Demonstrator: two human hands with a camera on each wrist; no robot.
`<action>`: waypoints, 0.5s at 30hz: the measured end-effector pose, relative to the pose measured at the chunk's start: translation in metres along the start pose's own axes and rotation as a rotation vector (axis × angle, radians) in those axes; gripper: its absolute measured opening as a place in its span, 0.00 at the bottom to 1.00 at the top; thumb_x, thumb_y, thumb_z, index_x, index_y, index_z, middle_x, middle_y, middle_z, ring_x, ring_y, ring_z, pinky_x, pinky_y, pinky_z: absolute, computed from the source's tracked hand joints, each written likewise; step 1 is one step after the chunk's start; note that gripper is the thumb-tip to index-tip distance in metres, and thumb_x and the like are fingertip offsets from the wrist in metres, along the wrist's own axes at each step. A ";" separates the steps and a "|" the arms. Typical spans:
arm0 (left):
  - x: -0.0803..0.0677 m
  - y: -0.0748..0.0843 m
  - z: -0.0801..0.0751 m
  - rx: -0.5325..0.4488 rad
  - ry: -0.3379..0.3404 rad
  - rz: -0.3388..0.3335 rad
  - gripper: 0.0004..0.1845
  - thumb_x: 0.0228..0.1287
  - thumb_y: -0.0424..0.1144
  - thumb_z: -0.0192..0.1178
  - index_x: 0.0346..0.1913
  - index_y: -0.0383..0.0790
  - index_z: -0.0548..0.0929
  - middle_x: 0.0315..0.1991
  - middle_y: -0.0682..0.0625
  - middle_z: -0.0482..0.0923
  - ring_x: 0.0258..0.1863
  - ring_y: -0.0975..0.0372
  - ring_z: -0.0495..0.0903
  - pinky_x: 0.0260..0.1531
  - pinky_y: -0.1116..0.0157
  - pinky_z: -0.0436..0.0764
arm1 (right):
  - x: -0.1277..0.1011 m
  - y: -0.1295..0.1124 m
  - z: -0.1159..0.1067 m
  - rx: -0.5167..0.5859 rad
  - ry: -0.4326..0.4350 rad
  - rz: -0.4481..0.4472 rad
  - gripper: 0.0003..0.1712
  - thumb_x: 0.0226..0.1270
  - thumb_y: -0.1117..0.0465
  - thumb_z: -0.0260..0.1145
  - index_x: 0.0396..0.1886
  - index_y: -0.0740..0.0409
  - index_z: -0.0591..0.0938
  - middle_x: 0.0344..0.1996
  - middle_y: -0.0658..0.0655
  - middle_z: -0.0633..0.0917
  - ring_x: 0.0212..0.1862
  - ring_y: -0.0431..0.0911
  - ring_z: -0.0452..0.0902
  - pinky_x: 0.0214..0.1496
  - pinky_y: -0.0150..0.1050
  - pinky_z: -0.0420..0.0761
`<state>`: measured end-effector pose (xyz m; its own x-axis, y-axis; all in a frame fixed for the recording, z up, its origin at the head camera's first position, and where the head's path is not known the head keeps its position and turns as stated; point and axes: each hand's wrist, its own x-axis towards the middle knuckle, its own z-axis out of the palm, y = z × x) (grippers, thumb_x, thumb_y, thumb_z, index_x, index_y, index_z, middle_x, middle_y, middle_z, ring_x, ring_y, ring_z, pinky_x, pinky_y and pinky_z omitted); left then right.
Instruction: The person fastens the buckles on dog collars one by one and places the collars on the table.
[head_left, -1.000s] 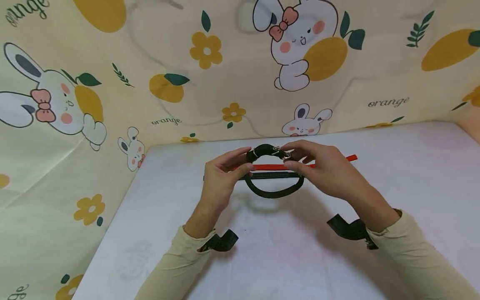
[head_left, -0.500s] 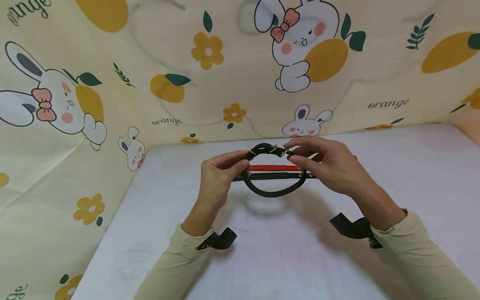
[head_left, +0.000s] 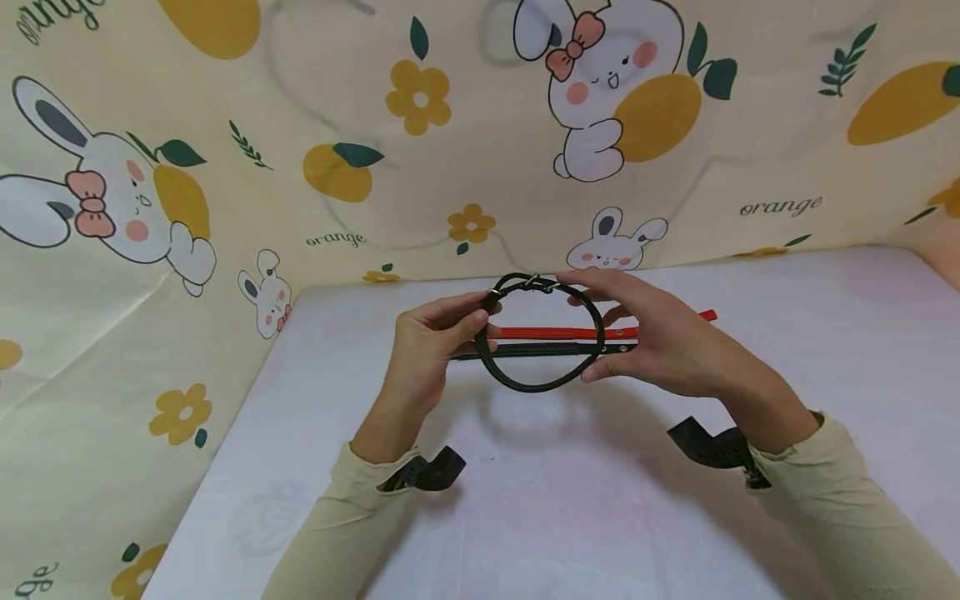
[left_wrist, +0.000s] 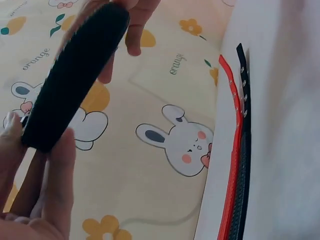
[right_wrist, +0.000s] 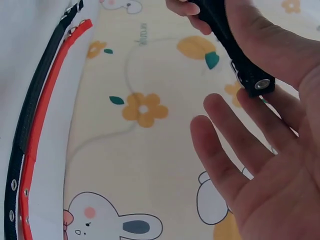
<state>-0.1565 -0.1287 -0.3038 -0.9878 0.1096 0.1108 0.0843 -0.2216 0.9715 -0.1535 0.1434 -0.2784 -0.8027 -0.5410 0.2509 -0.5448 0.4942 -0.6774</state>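
A black collar (head_left: 536, 387), buckled into a ring, hangs in the air between both hands above the white table (head_left: 787, 350). My left hand (head_left: 480, 321) pinches the ring's left side just below the metal buckle (head_left: 532, 282). My right hand (head_left: 588, 329) clasps the right side between forefinger and thumb, its other fingers straight. In the left wrist view the collar (left_wrist: 75, 75) runs up from thumb and fingers (left_wrist: 57, 170). The right wrist view shows the collar's riveted end (right_wrist: 260, 84) against that hand's straight fingers (right_wrist: 225, 150).
A red strap (head_left: 547, 333) and a black strap (head_left: 525, 350) lie side by side on the table under the ring, near the back wall. A cloth printed with rabbits and oranges (head_left: 450, 150) walls the table at the back and left.
The ring has turned up to face me and opened wider. My right hand left the buckle and slid down to the ring's right side. My left hand kept its pinch.
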 end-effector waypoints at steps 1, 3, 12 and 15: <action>0.000 0.001 -0.001 0.014 -0.021 -0.010 0.17 0.64 0.24 0.63 0.56 0.28 0.82 0.38 0.51 0.89 0.30 0.61 0.88 0.41 0.58 0.88 | 0.000 0.000 0.000 0.004 0.012 -0.008 0.59 0.42 0.59 0.85 0.74 0.32 0.65 0.68 0.46 0.73 0.64 0.49 0.75 0.61 0.55 0.76; 0.001 0.004 -0.005 0.043 -0.073 -0.032 0.19 0.64 0.24 0.62 0.59 0.29 0.81 0.41 0.51 0.89 0.33 0.61 0.89 0.44 0.59 0.87 | -0.001 0.001 0.000 0.004 0.032 -0.016 0.57 0.41 0.59 0.85 0.73 0.33 0.67 0.66 0.46 0.74 0.59 0.46 0.78 0.58 0.49 0.78; 0.005 0.014 -0.030 0.223 -0.433 0.055 0.46 0.46 0.33 0.78 0.72 0.38 0.70 0.66 0.39 0.76 0.64 0.50 0.77 0.58 0.58 0.81 | 0.000 0.003 0.002 0.012 0.064 0.041 0.54 0.44 0.56 0.84 0.72 0.31 0.67 0.62 0.43 0.77 0.60 0.42 0.78 0.59 0.40 0.77; 0.006 0.013 -0.032 0.276 -0.434 0.118 0.47 0.45 0.34 0.78 0.72 0.39 0.69 0.66 0.38 0.75 0.66 0.49 0.76 0.61 0.56 0.79 | 0.002 0.002 0.004 0.029 0.060 0.081 0.53 0.46 0.53 0.83 0.72 0.31 0.67 0.61 0.44 0.80 0.60 0.43 0.78 0.59 0.47 0.77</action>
<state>-0.1655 -0.1616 -0.2969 -0.8293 0.5033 0.2429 0.2814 0.0006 0.9596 -0.1554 0.1409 -0.2818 -0.8573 -0.4582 0.2348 -0.4713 0.5146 -0.7163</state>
